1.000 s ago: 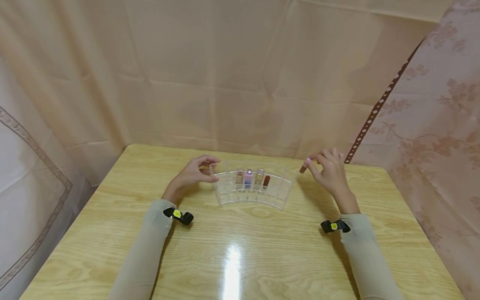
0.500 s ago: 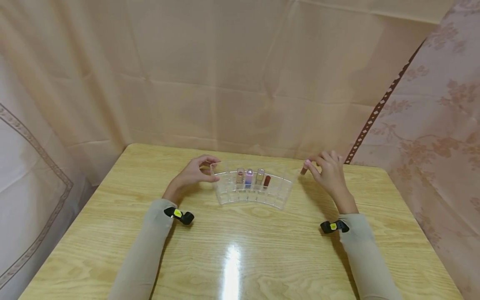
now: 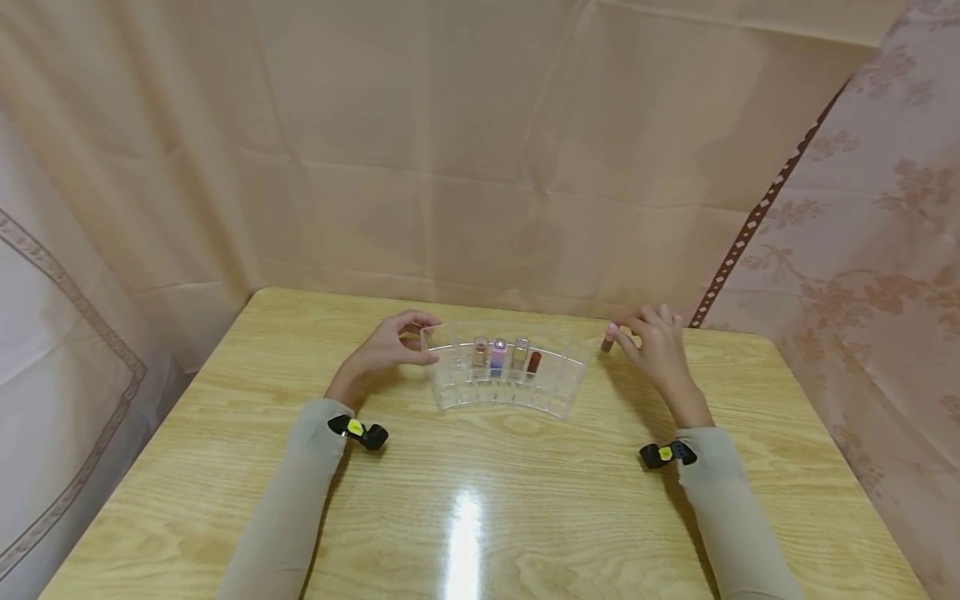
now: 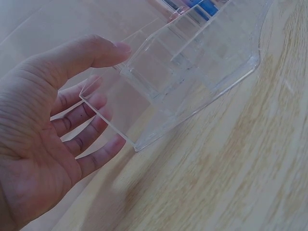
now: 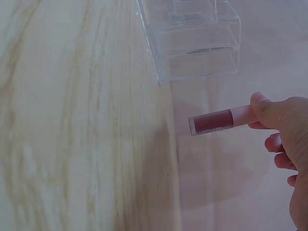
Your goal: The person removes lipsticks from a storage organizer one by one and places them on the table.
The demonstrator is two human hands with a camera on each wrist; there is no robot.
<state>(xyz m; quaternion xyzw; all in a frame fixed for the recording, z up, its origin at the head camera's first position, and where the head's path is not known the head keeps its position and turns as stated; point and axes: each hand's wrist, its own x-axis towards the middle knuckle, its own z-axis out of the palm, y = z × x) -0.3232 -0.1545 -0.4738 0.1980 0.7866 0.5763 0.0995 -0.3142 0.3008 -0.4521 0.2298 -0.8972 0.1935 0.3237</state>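
A clear, tiered acrylic lipstick holder [image 3: 502, 406] stands on the table in the head view. My left hand [image 3: 382, 343] holds its left end, the thumb over the near side and the fingers behind the end panel [image 4: 120, 113]. To the right of the holder, my right hand [image 3: 662, 350] pinches a lip gloss tube [image 5: 214, 122] by its pink cap, between thumb and index finger. The tube's dark rose end points down, above the table and apart from the holder. The other right fingers are loosely bent.
Several tubes sit in the holder's middle slots: a clear-capped one [image 3: 480, 354], a pink and blue one [image 3: 498, 357], another clear-topped one [image 3: 519, 354] and a dark red one [image 3: 533, 363]. Behind the wooden table [image 3: 405, 517] hangs a beige curtain [image 3: 480, 167].
My right hand has sunk slightly with the lip gloss tube, which now hangs a little more upright. The left hand and the holder have stayed in place.
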